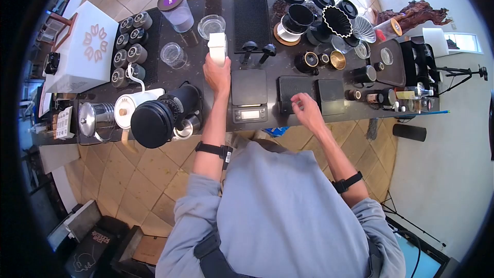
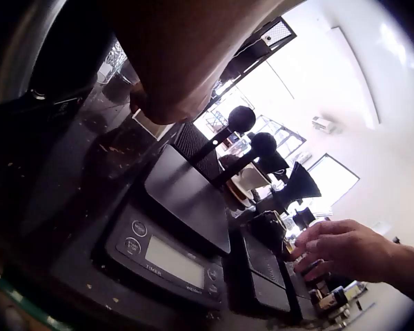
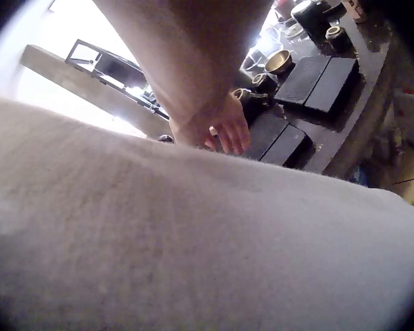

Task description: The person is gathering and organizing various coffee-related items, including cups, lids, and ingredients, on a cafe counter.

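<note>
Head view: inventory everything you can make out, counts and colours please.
Container: one, white, in left hand
Flat scales: three, black, near edge
Grinder: one, black, near left
Gooseneck kettle: one, white, left of grinder
Metal pot: one, silver, far left
Petal-marked box: one, white, far left
Small jars: about eight, dark-lidded, left
Canister: one, clear, dark lid, back left
Glass vessels: two, clear, left of centre
Handled tools: two, black, behind scales
Fluted dripper: one, black, back right
Bowl: one, gold, right
Driftwood: one, brown, back right
Counter: one, dark, centre
Other wares: too crowded to count, mixed, right
Sweatshirt: one, grey-blue, bottom
Arm straps: two, black, forearms
Left hand: one, bare, gripping container
Right hand: one, bare, by middle scale
</note>
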The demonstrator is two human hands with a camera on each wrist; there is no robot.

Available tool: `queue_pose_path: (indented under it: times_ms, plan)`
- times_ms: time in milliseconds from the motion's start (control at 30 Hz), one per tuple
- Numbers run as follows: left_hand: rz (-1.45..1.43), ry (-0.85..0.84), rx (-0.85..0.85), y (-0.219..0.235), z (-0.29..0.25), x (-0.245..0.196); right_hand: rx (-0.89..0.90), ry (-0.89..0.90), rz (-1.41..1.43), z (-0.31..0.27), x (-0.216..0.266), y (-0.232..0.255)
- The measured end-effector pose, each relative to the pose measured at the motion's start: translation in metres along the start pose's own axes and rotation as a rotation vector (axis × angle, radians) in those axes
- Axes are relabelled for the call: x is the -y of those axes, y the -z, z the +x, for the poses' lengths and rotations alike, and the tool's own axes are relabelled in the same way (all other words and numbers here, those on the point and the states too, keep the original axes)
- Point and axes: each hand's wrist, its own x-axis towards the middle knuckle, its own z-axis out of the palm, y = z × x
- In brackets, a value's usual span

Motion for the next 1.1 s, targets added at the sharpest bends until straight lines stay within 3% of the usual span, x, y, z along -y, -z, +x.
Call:
queue_pose_path:
  times_ms: [233,600,733,900,1033,1100]
  plan:
    - [-0.048,-0.052,0.0,0.017,-0.014,-0.004,-0.164,0.138,0.012,0.046,0.01,-0.007]
    - [-0.109,-0.107,0.018,0.058,-0.05,-0.008,-0.219,-0.03,0.192,0.126,0.014,-0.054]
    - [-0.129,-0.087,0.039,0.069,-0.062,-0.006,-0.207,-0.015,0.17,0.119,0.013,-0.061]
    - [-0.133,-0.112,0.102,0.08,-0.078,-0.003,-0.228,-0.119,0.263,0.103,-0.002,-0.058]
    - [-0.206,-0.054,0.177,0.088,-0.096,0.004,-0.101,-0.189,0.327,0.079,-0.008,-0.058]
    - [-0.225,-0.131,0.21,0.091,-0.105,0.011,-0.094,-0.204,0.253,0.063,-0.012,-0.068]
